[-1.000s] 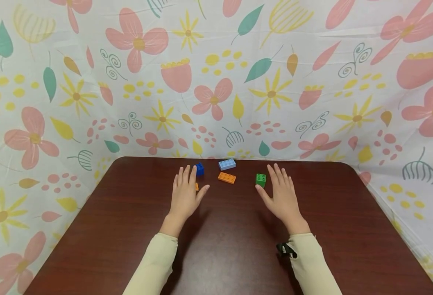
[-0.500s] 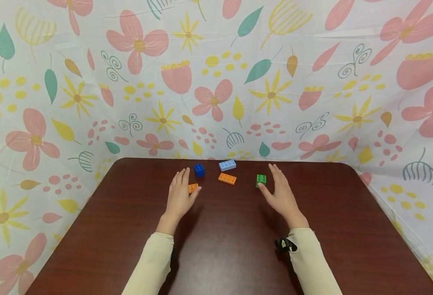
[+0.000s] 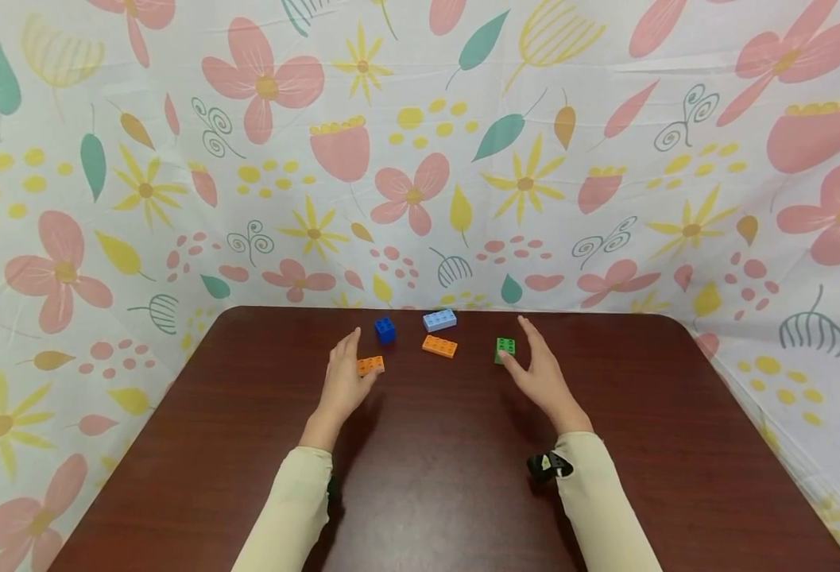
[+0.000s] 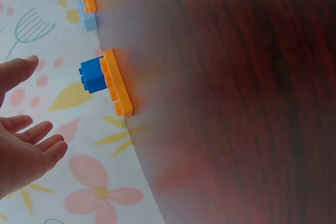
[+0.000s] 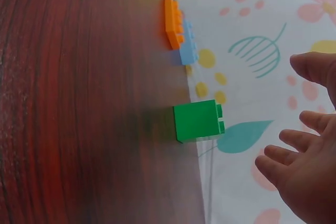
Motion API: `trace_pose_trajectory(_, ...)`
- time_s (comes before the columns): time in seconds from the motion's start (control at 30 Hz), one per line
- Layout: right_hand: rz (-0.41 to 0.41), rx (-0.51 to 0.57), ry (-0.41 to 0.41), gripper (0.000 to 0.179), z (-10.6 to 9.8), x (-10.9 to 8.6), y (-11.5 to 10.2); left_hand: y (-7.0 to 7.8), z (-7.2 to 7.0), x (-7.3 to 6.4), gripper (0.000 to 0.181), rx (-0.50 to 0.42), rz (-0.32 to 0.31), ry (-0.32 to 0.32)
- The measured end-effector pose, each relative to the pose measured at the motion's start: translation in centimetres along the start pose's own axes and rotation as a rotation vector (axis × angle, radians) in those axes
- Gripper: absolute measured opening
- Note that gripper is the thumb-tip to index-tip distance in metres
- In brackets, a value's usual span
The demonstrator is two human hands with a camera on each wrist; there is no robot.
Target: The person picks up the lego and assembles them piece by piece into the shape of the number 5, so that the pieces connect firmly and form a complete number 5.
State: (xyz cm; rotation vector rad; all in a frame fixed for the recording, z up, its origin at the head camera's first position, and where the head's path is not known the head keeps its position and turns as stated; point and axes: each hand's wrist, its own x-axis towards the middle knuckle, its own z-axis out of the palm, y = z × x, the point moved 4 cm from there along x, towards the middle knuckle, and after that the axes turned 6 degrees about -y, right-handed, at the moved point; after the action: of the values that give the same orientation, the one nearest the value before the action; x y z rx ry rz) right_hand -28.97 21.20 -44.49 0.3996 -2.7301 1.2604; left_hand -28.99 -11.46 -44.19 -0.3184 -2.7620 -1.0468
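Note:
My left hand [image 3: 343, 383] hovers over the left side of the group of toy bricks, fingers extended and thumb apart, holding nothing. Its thumb and fingers partly cover an orange brick [image 3: 373, 365] in the head view; a dark blue brick [image 4: 94, 75] stands just behind that one. On the other side, my right hand [image 3: 544, 376] is held over the table with straight fingers and nothing in its grasp. The green brick [image 5: 197, 120] stands nearest to it, and the right thumb overlaps this brick's lower edge in the head view.
Between the hands, a second orange brick [image 3: 439, 346] lies in front of a light blue brick [image 3: 439, 320] near the far edge of the dark brown table [image 3: 434, 477]. A flower-printed cloth [image 3: 412, 119] hangs behind and along both sides. A black strap [image 3: 550, 466] shows at the right sleeve.
My left hand has shifted left and turned more on edge, uncovering the dark blue brick and more of the orange one. The right hand has turned slightly inward; the bricks stay in place.

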Motion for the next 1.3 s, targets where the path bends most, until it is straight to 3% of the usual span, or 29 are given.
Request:
trace_pose_trajectory(0.27,0.05,0.081,-0.019,0.075,0.2,0.4,0.8,-0.9,0.2,0.6,0.076,-0.125,-0.095,-0.053)
trace_pose_trajectory(0.77,0.11,0.212,-0.063,0.079,0.5,0.9,2.4,-2.7,0.1,1.0,0.07,-0.229,-0.162,-0.069)
trace_pose_trajectory(1.3,0.217,0.33,-0.116,0.078,1.2,1.9,3.8,-5.2,0.7,0.8,0.066,-0.379,-0.327,-0.142)
